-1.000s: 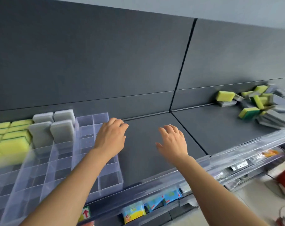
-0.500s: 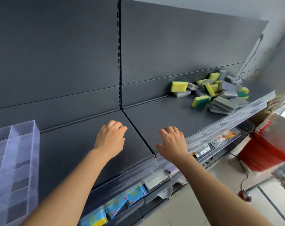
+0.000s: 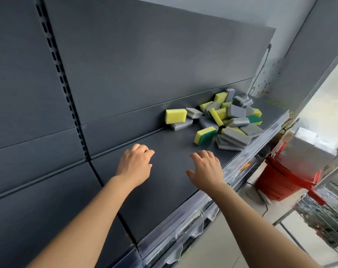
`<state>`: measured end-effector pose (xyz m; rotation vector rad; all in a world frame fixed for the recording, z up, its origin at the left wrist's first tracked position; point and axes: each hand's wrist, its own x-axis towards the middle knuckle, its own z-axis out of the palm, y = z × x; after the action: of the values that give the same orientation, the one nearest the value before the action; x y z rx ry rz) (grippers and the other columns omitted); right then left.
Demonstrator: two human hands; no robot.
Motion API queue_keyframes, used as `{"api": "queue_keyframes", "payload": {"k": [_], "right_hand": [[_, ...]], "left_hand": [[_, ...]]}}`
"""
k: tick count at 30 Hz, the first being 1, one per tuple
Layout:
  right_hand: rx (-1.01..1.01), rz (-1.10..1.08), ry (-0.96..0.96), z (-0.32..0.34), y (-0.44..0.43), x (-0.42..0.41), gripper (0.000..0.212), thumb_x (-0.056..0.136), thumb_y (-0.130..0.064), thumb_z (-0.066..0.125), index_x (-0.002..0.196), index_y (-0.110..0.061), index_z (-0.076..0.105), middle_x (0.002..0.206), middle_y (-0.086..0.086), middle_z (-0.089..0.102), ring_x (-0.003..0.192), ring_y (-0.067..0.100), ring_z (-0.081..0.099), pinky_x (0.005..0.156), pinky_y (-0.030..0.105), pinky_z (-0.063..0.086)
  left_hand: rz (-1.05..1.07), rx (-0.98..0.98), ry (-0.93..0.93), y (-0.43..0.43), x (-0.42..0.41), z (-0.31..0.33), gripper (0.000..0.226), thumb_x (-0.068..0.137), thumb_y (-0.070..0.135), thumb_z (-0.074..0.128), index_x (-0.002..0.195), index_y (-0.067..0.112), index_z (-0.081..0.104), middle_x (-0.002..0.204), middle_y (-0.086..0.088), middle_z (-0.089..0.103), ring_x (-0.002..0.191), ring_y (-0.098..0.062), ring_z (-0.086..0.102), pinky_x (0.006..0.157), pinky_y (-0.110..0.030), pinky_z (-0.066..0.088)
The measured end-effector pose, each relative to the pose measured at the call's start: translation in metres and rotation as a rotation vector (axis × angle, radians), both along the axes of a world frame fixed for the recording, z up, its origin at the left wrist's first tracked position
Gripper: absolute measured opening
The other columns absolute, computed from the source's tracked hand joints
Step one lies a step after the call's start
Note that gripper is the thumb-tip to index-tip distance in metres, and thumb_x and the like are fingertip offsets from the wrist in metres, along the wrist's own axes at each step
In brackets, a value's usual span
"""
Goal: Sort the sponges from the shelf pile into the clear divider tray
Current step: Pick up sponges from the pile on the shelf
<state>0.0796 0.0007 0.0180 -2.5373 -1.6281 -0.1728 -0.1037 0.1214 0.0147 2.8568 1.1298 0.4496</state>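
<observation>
A loose pile of sponges (image 3: pixel 231 120), several yellow-green and several grey, lies on the dark shelf (image 3: pixel 170 176) at its far right. A yellow sponge (image 3: pixel 175 116) leans against the back panel at the pile's left edge, and a yellow-green sponge (image 3: pixel 205 135) lies nearest to me. My left hand (image 3: pixel 135 165) hovers over the shelf with fingers loosely curled, holding nothing. My right hand (image 3: pixel 206 169) is held out beside it, fingers spread, empty, short of the pile. The clear divider tray is out of view.
A clear plastic rail (image 3: pixel 218 192) runs along the shelf's front edge. Red shopping baskets (image 3: pixel 284 180) are stacked on the floor to the right. A wire rack (image 3: pixel 326 217) stands at the lower right. A slotted upright (image 3: pixel 65 89) divides the back panels.
The view has swung right: the divider tray with its sorted sponges has left the frame and the pile has come closer. Both hands stay empty and have travelled toward the pile.
</observation>
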Motion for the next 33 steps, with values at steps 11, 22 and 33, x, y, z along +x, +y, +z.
{"api": "queue_keyframes", "payload": {"k": [11,22,33], "right_hand": [[0.02,-0.035,0.004,-0.002,0.057,0.086,0.056,0.086,-0.036,0.062,0.135,-0.02,0.041,0.144,0.005,0.034,0.134,0.025,0.03,0.105,0.035,0.031],[-0.058,0.142,0.036,-0.013,0.11,0.163,0.053,0.081,-0.013,0.051,0.133,-0.022,0.046,0.145,0.004,0.038,0.142,0.026,0.017,0.11,0.035,0.018],[0.223,0.246,0.46,-0.013,0.145,0.175,0.039,0.073,-0.025,0.041,0.106,-0.016,0.058,0.09,0.002,0.058,0.091,0.026,0.05,0.087,0.037,0.037]], "left_hand": [[-0.01,0.003,0.064,0.067,0.104,0.002,0.041,0.092,0.03,0.054,0.132,0.021,0.047,0.137,0.002,0.043,0.126,-0.02,0.036,0.097,-0.032,0.036],[0.1,0.09,0.074,0.118,0.2,0.017,0.065,0.089,0.014,0.057,0.145,0.017,0.024,0.155,-0.006,0.018,0.137,-0.025,0.024,0.101,-0.037,0.032],[0.338,0.112,0.09,0.127,0.216,0.01,0.03,0.09,0.034,0.057,0.117,0.022,0.055,0.112,0.0,0.053,0.106,-0.024,0.044,0.084,-0.034,0.033]]}}
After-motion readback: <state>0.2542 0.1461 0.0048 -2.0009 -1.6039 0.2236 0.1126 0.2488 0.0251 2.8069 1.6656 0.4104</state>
